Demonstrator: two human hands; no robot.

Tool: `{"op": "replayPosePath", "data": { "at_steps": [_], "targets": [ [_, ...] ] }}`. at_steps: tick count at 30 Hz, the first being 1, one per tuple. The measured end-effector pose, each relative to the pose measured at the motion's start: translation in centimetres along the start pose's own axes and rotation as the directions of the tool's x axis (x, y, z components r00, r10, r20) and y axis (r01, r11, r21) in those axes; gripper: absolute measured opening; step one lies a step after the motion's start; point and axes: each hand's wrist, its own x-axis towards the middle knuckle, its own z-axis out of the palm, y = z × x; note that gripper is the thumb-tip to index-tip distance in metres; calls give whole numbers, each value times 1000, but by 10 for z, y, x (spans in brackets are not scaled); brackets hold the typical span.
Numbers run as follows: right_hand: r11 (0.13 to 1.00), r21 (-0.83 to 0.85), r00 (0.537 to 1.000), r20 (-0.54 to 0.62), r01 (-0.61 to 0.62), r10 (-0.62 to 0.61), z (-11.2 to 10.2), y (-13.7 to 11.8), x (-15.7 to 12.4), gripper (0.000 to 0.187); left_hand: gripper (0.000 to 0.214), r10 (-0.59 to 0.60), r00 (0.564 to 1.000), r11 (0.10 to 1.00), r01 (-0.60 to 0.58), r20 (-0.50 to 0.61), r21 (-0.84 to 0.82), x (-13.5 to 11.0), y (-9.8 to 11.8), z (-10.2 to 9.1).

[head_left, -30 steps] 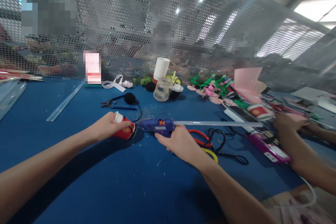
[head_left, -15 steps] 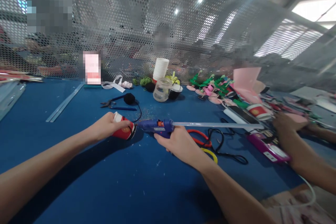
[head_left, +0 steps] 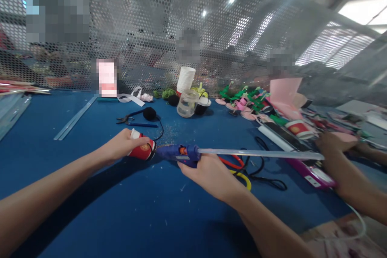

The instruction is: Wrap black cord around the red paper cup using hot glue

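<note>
My left hand (head_left: 123,144) is closed round a small red paper cup (head_left: 140,150), which lies tilted on its side with its rim end to the left. Black yarn runs from the cup's right end to a black yarn ball (head_left: 149,113) behind it. In my right hand (head_left: 211,171) is a blue hot glue gun (head_left: 178,153), its nozzle pointing left at the cup's dark end. Whether the nozzle touches the cup I cannot tell. A long clear glue stick (head_left: 260,153) sticks out of the gun's back to the right.
Pliers (head_left: 130,121) lie behind the cup. A clear jar (head_left: 188,103) and stacked white cups (head_left: 186,78) stand farther back. Scissors with red and yellow handles (head_left: 242,177) and a purple power strip (head_left: 317,174) are at right, beside another person's hand (head_left: 329,149). A perforated metal screen (head_left: 145,28) borders the table.
The back of the glue gun has dipped slightly, and the glue stick now slopes down to the right. My left hand still holds the cup in nearly the same place.
</note>
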Motion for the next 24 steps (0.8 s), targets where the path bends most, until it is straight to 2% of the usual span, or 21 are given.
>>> {"op": "replayPosePath", "data": {
  "at_steps": [5,8,18,21,24],
  "targets": [
    [994,98,999,-26,41,-38,2,7,6,16,29,-4,1000,1000,4,10,0,-1,1,1],
    [987,159,1000,-18,1,2,3,9,11,16,28,0,1000,1000,0,8,13,-1,2,2],
    [975,185,992,13,-125,125,3,2,19,13,29,15,1000,992,-13,-19,125,-4,4,2],
    [959,221,984,64,-179,169,4,5,21,18,30,22,1000,990,-19,-21,142,-3,3,2],
    [933,317,983,119,-173,142,4,11,24,21,29,47,999,991,-46,-4,128,-2,2,2]
  ]
}}
